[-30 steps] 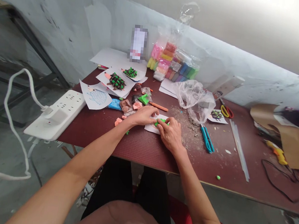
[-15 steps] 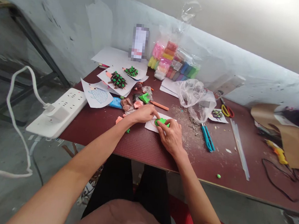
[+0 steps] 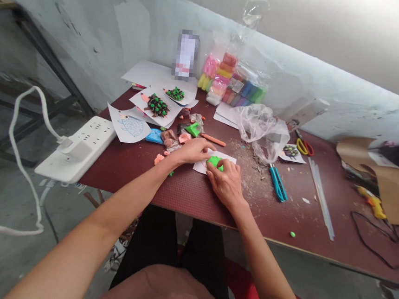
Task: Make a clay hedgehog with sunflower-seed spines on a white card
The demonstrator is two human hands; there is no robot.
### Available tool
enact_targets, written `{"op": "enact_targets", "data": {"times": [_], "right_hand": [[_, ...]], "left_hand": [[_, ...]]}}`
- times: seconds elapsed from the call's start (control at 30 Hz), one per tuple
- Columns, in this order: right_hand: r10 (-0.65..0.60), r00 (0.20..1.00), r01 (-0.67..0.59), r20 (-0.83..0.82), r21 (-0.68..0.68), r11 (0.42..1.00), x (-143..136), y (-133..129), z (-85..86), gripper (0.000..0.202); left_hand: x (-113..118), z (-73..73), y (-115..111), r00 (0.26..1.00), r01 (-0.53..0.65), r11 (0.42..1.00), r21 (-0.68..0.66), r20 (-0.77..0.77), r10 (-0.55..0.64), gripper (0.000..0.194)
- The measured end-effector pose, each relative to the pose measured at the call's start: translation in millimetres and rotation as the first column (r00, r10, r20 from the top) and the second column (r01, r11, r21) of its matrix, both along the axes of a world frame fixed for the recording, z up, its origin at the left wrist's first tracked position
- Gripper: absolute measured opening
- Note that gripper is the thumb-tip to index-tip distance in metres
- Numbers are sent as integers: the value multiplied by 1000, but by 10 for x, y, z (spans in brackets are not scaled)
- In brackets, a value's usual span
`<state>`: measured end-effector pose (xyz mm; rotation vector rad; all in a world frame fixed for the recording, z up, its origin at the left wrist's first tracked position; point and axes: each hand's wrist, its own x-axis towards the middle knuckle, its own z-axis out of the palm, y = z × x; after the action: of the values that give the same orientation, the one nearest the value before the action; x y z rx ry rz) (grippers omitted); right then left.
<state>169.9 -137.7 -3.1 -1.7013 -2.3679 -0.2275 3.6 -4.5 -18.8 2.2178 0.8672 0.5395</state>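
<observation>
Right hand (image 3: pixel 227 180) has bent fingers on green clay (image 3: pixel 214 160) atop white card (image 3: pixel 230 157), pinch unclear; left hand (image 3: pixel 195 151) half-curled at card's left edge, hold unclear. Clay's long axis seems left-right, right end finger-blocked. Bench (image 3: pixel 182 190): orange stick (image 3: pixel 213 140) beyond, teal-handled tool (image 3: pixel 278 183) right.

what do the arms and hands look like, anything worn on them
Left arm and right arm are bare, no sleeves in view. No gloves or rings show on the left fingers or right fingers. A dusty-brown cloth top and black trousers are worn.

The clay (image 3: pixel 214 160) is bright green, the paper (image 3: pixel 198 168) white, the finely patterned tabletop (image 3: pixel 182 190) maroon.
</observation>
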Motion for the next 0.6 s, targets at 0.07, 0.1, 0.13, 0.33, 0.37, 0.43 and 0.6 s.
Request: {"op": "enact_targets", "data": {"times": [0.07,0.1,0.13,0.33,0.37,0.43,0.6], "right_hand": [[7,1000,-7,4,2,1000,-3,-10,-2,30],[12,1000,-12,-1,3,1000,-4,-15,-4,30],[14,1000,-14,-9,7,1000,-4,-21,-7,30],[19,999,-19,-40,14,1000,0,-45,-33,31],[25,999,-24,-41,19,1000,-1,-45,-36,32],[38,998,-36,-42,32,999,-4,-42,-40,32],[68,996,-67,-62,9,998,-21,-38,-40,30]], "left_hand": [[3,-14,-4,1000,-1,1000,15,-9,1,44],[3,-18,-5,1000,-2,1000,20,-12,2,46],[0,-19,-4,1000,-4,1000,19,-14,4,48],[-31,3,1,1000,20,1000,-10,-24,-20,55],[-35,9,-1,999,26,1000,-10,-28,-26,56],[-41,25,-10,999,28,1000,-7,-32,-28,57],[-45,58,-29,998,41,999,1,-39,-41,58]]}}
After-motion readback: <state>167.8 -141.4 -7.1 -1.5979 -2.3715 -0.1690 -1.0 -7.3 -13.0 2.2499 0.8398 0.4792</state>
